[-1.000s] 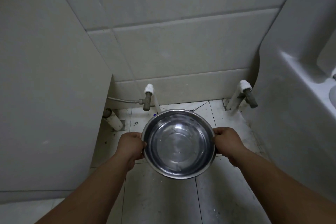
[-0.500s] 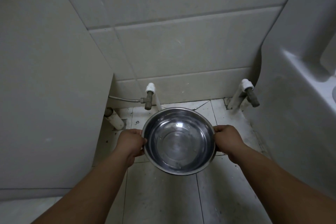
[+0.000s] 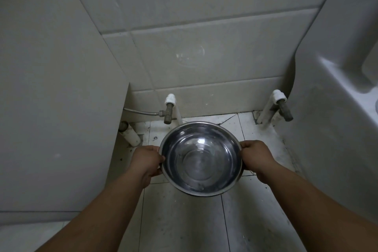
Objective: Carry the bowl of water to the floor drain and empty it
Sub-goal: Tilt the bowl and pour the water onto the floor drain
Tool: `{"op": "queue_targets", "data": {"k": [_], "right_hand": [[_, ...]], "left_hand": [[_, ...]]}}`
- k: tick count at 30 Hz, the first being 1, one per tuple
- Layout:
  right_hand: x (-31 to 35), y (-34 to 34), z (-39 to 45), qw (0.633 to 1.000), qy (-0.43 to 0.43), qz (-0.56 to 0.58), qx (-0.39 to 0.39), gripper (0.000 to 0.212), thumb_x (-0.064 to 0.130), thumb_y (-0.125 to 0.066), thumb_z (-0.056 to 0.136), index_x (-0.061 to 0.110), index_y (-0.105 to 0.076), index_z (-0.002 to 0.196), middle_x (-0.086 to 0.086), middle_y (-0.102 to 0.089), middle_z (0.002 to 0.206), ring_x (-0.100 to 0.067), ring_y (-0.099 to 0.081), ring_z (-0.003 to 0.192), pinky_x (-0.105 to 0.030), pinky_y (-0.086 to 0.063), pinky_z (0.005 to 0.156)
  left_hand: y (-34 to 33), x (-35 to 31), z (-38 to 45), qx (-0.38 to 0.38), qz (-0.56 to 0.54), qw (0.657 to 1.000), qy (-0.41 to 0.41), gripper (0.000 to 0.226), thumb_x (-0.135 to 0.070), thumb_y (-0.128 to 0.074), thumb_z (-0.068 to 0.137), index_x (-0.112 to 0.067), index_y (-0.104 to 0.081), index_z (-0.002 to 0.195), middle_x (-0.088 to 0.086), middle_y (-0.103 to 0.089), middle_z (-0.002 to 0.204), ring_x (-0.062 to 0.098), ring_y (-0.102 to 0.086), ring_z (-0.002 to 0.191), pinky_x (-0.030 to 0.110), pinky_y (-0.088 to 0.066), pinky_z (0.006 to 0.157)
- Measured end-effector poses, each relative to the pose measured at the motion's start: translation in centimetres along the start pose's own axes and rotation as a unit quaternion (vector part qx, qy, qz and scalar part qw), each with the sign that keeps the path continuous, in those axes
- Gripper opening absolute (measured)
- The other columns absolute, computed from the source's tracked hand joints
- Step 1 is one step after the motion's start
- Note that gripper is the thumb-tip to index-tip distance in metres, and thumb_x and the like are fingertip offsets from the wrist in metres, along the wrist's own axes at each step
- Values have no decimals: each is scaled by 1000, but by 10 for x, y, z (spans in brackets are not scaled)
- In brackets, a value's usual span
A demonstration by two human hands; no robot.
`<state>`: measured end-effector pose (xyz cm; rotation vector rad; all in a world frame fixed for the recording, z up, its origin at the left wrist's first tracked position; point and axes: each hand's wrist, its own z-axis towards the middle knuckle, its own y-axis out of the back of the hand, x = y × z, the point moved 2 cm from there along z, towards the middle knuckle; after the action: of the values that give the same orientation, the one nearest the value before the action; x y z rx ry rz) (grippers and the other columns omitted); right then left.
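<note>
A round stainless steel bowl (image 3: pixel 200 158) hangs level above the tiled floor, with clear water in its bottom. My left hand (image 3: pixel 145 159) grips the bowl's left rim. My right hand (image 3: pixel 258 158) grips the right rim. Both arms reach forward from the bottom of the view. No floor drain shows; the bowl and my arms hide part of the floor.
A white panel (image 3: pixel 57 108) stands close on the left and a white appliance (image 3: pixel 337 129) on the right. Two pipe stubs with valves (image 3: pixel 169 111) (image 3: pixel 283 107) rise by the tiled back wall. A pipe end (image 3: pixel 128 133) sits at the left. Floor tiles (image 3: pixel 180 221) lie between.
The bowl and both hands have shifted slightly away from me toward the back wall, and the view has tilted a little. My grip is unchanged.
</note>
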<state>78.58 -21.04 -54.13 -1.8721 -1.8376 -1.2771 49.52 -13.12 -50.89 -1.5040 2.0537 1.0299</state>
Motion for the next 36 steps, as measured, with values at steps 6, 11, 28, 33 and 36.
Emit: {"op": "queue_targets", "data": {"k": [6,11,28,33,36], "right_hand": [[0,0,4,1000,0,-1,-1,26,-10,-49,94,-9,-74,100,-35,-74,102,-34,-64,72,-59,-63,82],[-1,1,8,1000,6,-8,-4,25,-8,-49,95,-12,-73,103,-37,-72,103,-33,-62,70,-45,-56,67],[-3,3,12,1000,-5,16,8,26,-10,-50,92,-16,-71,106,-41,-69,105,-33,-58,71,-43,-52,65],[-3,3,13,1000,-6,16,11,28,-12,-48,91,-14,-72,105,-39,-71,103,-33,-61,71,-42,-54,65],[-2,3,14,1000,-8,15,10,29,-12,-48,91,-12,-74,103,-37,-73,102,-33,-62,71,-42,-55,65]], "left_hand": [[-1,-1,1,-7,-1,1000,-5,20,14,-55,89,-3,-66,86,18,-71,85,27,-69,70,27,-54,46],[-1,-1,2,-10,5,1000,-4,17,13,-55,89,0,-65,87,18,-70,83,26,-68,68,26,-54,43],[-1,-4,3,5,-15,1000,14,18,11,-57,90,-3,-68,87,14,-72,84,23,-69,70,22,-53,41],[0,-3,7,3,-21,1000,22,16,11,-58,90,-1,-69,90,14,-73,83,23,-70,68,22,-53,41],[1,-2,9,2,-20,1000,22,16,10,-58,89,0,-70,93,14,-74,83,22,-70,67,23,-53,43]]}}
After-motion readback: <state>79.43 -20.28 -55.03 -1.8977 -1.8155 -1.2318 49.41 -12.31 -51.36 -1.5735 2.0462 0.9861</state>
